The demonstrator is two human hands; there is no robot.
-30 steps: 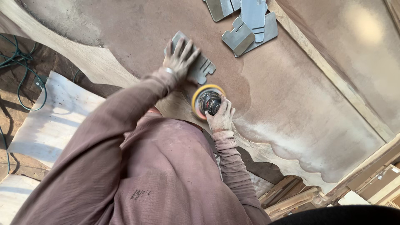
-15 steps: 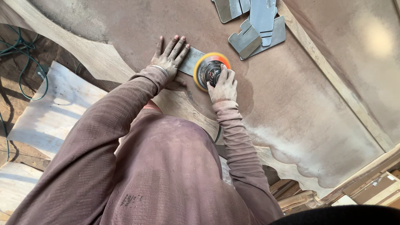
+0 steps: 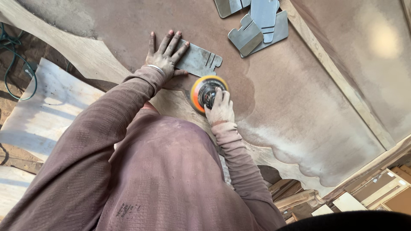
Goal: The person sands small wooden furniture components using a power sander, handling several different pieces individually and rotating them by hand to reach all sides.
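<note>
My right hand (image 3: 220,109) grips a round orbital sander (image 3: 205,90) with an orange-yellow rim, pressed flat on the scalloped edge of a large brown wooden panel (image 3: 299,107). My left hand (image 3: 165,53) lies flat with fingers spread, partly on the panel and partly on a grey metal template plate (image 3: 199,61) just above the sander. Both arms wear dusty mauve sleeves, and a thin bangle sits on the left wrist. Pale dust streaks mark the panel to the right of the sander.
Several more grey metal plates (image 3: 257,25) lie stacked at the top. A wooden strip (image 3: 338,77) runs diagonally across the panel on the right. A pale board (image 3: 47,111) and a green cable (image 3: 17,64) lie at the left. Wood offcuts (image 3: 299,199) sit at the lower right.
The view has shifted as my head moved. The sander has slid along the panel's scalloped edge, and my left hand has spread flatter over the metal plate.
</note>
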